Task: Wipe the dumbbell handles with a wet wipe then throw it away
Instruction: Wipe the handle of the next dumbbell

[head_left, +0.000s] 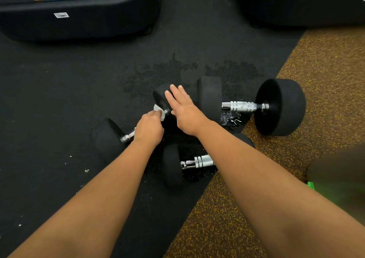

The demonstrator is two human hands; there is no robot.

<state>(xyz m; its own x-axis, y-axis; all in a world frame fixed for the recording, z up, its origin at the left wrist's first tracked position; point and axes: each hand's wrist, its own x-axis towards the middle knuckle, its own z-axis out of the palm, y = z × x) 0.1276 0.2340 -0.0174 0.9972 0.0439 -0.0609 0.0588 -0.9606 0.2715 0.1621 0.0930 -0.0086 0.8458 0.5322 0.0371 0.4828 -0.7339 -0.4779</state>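
- Head view, looking down at the floor: I see three dumbbells lying on a black rubber mat [59, 100], close to the seam where it meets a brown speckled floor [325, 60]
- The left hand [148, 128] is curled over the chrome bar of the left dumbbell [107, 139]; its fingers are clamped on a white wet wipe [159, 113], pressing it to the bar; the wipe pokes out past the knuckles, just beside the far head [160, 98] of that dumbbell
- The right hand [184, 109] lies flat on that far head, fingers straight and close together; it holds nothing
- The right dumbbell [280, 106] lies apart from both hands; I can make out its bare knurled handle [240, 106]; its inner head sits on the mat, just beside the right hand, and its outer head sits over the brown floor
- The near dumbbell [172, 165] lies closest to the camera; one head and a stretch of ringed chrome bar show; the rest passes under the right forearm
- Darker blotches [164, 74] mark the mat beyond the dumbbells; black machine bases [79, 21] fill the top edge; a blurred green object [310, 185] sits at the right edge, too soft for me to identify
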